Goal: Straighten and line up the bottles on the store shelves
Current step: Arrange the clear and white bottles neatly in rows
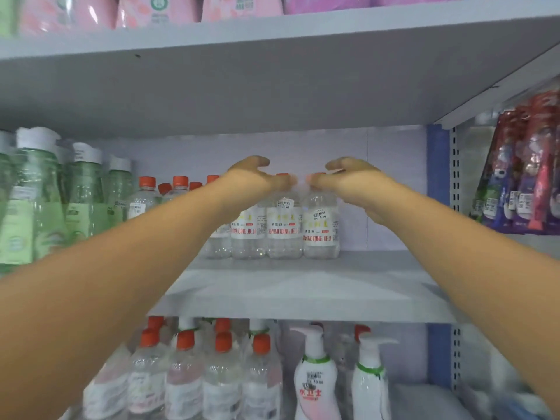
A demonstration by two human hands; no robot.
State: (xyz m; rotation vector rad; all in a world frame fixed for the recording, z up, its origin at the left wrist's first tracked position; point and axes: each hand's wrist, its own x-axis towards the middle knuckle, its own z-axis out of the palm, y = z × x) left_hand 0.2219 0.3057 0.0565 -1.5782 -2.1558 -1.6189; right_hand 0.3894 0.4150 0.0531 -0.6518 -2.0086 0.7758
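Note:
Several clear bottles with orange caps and white labels stand in a row at the back of the middle shelf (303,286). My left hand (257,180) reaches in and holds the top of one clear bottle (283,228), thumb at its cap, fingers curved over it. My right hand (348,181) holds the top of the rightmost clear bottle (321,228) in the same way. The two bottles stand upright, side by side and touching. More orange-capped bottles (145,195) stand to the left, partly hidden by my left arm.
Tall green bottles (39,192) with white caps fill the shelf's left end. Red and purple packets (527,171) hang at the right, past a blue upright (438,165). The lower shelf holds orange-capped bottles (185,377) and white pump bottles (315,374). Pink packs (151,10) sit above.

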